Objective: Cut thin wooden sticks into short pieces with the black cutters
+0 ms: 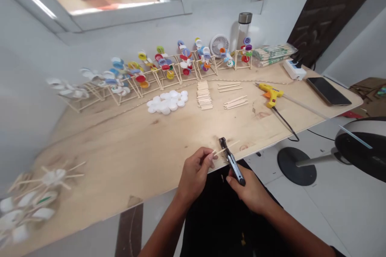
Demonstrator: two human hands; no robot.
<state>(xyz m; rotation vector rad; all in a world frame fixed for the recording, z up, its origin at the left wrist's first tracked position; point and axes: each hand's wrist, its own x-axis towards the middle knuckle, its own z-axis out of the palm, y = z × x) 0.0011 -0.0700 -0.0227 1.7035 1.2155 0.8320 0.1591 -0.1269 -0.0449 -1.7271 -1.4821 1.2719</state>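
My left hand (194,174) pinches a thin wooden craft stick (225,149) by one end, just over the front edge of the plywood bench (120,152). My right hand (250,192) grips a small dark hand cutter (232,162) with a blue-black handle. The cutter's head sits at the stick, which seems to pass through its jaws, though the exact contact is too small to tell. Both hands are close together, and neither touches the bench.
Along the bench's back stand several stick frames with coloured bottle caps (164,66). Nearby are white caps (167,101), stacked sticks (204,95), a yellow glue gun (270,94), a phone (328,90), and a power strip (294,69). A round fan base (297,166) stands on the floor at right.
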